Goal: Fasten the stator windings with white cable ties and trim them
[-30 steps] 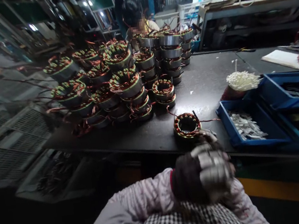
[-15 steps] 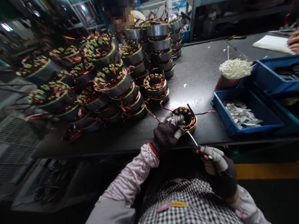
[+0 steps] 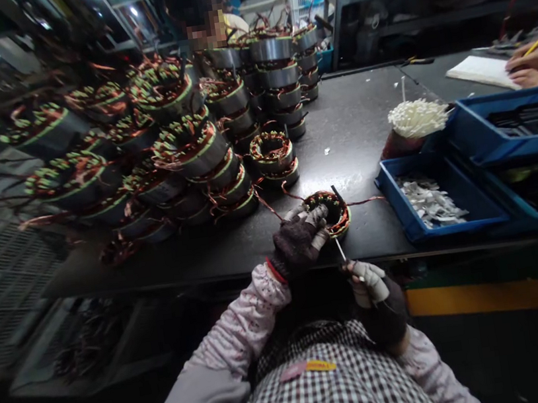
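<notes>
Lowest in the frame, over the checked apron, the right hand (image 3: pixel 374 288) is closed round the lower end of a thin white strip (image 3: pixel 340 249), whose tip points up toward the work. A second ago both gloved hands were bunched together low at the chest. Since then they have parted, and over the last half second the right one has edged the strip a little closer.

Just above it, the left hand (image 3: pixel 299 238) has gone out to the front edge of the tabletop (image 3: pixel 362 115) and grips the near rim of the stator (image 3: pixel 336 209) with bent, taped fingers. A second ago this copper-wound ring lay untouched; it lies flat at mid-frame, now steadied.

To its right is a blue bin (image 3: pixel 453 230) of white slips (image 3: pixel 429 202), and behind that a bundle of white sticks (image 3: pixel 418 117). Stacked stators (image 3: pixel 191 146) fill the left. At the upper right, a co-worker's hand (image 3: pixel 533 67) writes on a notepad (image 3: pixel 478 72).
</notes>
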A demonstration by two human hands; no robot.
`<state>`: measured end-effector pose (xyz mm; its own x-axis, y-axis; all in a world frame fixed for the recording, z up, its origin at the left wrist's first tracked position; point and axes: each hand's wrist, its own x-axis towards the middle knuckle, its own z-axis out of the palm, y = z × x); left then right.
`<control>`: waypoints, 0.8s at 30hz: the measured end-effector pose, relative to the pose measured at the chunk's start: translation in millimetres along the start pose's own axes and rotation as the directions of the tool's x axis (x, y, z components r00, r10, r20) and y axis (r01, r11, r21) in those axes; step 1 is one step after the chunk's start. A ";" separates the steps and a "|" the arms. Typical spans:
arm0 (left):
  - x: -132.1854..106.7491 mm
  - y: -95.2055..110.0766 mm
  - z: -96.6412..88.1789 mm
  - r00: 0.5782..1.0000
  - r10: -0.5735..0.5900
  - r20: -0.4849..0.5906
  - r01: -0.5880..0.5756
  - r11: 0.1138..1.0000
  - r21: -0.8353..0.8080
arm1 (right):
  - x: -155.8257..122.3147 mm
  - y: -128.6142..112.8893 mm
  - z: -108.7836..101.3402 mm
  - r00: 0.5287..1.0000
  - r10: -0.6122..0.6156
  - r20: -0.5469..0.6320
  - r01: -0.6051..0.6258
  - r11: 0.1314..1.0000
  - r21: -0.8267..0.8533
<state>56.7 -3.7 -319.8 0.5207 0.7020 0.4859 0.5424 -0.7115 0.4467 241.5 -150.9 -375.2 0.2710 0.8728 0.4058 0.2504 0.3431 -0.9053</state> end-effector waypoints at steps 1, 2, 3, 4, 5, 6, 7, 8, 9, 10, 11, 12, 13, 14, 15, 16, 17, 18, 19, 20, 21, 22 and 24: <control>0.4 2.0 -0.8 1.000 -0.013 -0.012 0.013 1.000 -0.026 | 10.0 0.2 3.6 0.999 -0.041 -0.012 0.041 0.999 -0.023; 0.9 4.1 -1.5 0.999 -0.035 -0.022 0.033 0.998 -0.061 | 20.4 0.3 7.4 0.997 -0.066 -0.030 0.066 0.998 -0.021; 1.3 6.0 -1.9 0.997 -0.071 -0.030 0.067 0.992 -0.104 | 30.4 0.1 11.1 0.996 -0.070 -0.051 0.070 0.998 0.000; 1.6 7.7 -1.8 0.992 -0.121 -0.036 0.114 0.980 -0.161 | 39.6 -0.4 14.7 0.996 -0.053 -0.071 0.055 0.998 0.033; 1.8 9.1 -1.1 0.982 -0.182 -0.040 0.169 0.959 -0.227 | 47.3 -1.5 17.8 0.996 -0.019 -0.085 0.025 0.997 0.072; 1.9 10.1 0.1 0.969 -0.243 -0.047 0.219 0.930 -0.296 | 53.4 -3.0 20.1 0.996 0.034 -0.085 -0.024 0.993 0.119; 1.8 10.8 1.7 0.956 -0.289 -0.052 0.252 0.899 -0.357 | 58.0 -5.1 21.5 0.992 0.102 -0.071 -0.089 0.982 0.169; 1.7 11.3 3.4 0.949 -0.311 -0.058 0.262 0.877 -0.403 | 61.1 -7.6 21.9 0.984 0.172 -0.055 -0.157 0.965 0.212; 1.6 11.7 5.0 0.949 -0.308 -0.064 0.253 0.867 -0.429 | 63.3 -10.4 21.4 0.972 0.233 -0.040 -0.217 0.945 0.244; 1.4 12.0 6.1 0.955 -0.289 -0.070 0.231 0.870 -0.436 | 65.0 -13.4 20.0 0.960 0.279 -0.027 -0.263 0.928 0.265; 1.3 12.3 6.8 0.962 -0.262 -0.079 0.205 0.881 -0.427 | 66.4 -16.3 18.2 0.950 0.313 -0.016 -0.296 0.913 0.279; 1.3 12.6 7.1 0.968 -0.235 -0.087 0.180 0.894 -0.411 | 67.7 -19.0 16.0 0.945 0.327 -0.010 -0.312 0.908 0.281; 1.5 12.9 7.0 0.972 -0.214 -0.094 0.162 0.906 -0.392 | 69.2 -21.4 13.9 0.947 0.322 -0.001 -0.310 0.912 0.269; 1.8 13.1 6.7 0.975 -0.197 -0.100 0.147 0.916 -0.373 | 70.8 -23.3 12.1 0.951 0.308 0.011 -0.301 0.920 0.253; 2.2 13.3 6.2 0.979 -0.178 -0.102 0.131 0.925 -0.357 | 72.3 -24.8 10.7 0.955 0.295 0.028 -0.293 0.926 0.238; 2.8 13.4 5.6 0.982 -0.158 -0.104 0.113 0.932 -0.345 | 73.8 -25.9 9.7 0.958 0.284 0.039 -0.285 0.932 0.225; 3.5 13.4 5.1 0.985 -0.137 -0.105 0.095 0.937 -0.337 | 75.0 -26.8 9.0 0.962 0.271 0.046 -0.274 0.938 0.211; 4.2 13.6 4.7 0.986 -0.123 -0.110 0.080 0.940 -0.332 | 75.9 -27.5 8.5 0.967 0.252 0.050 -0.257 0.947 0.192; 4.7 13.9 4.4 0.986 -0.113 -0.120 0.068 0.941 -0.332 | 76.5 -28.2 8.0 0.974 0.222 0.051 -0.228 0.959 0.169; 5.0 14.4 4.3 0.985 -0.111 -0.129 0.063 0.941 -0.334 | 76.7 -28.9 7.2 0.982 0.181 0.049 -0.187 0.972 0.143; 4.8 15.3 4.5 0.985 -0.116 -0.131 0.066 0.939 -0.337 | 76.5 -29.6 5.9 0.990 0.129 0.050 -0.134 0.984 0.114; 4.1 16.5 5.1 0.984 -0.126 -0.129 0.076 0.938 -0.339 | 75.8 -30.1 4.2 0.996 0.071 0.049 -0.075 0.994 0.082; 0.9 19.5 7.3 0.979 -0.160 -0.130 0.110 0.937 -0.331 | 72.1 -30.2 -0.9 0.998 -0.051 0.033 0.051 0.999 0.004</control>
<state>72.6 -16.7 -316.2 0.3371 0.7969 0.5013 0.3468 -0.6001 0.7208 254.3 -98.6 -318.5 0.2273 0.8652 0.4469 0.2602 0.3883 -0.8840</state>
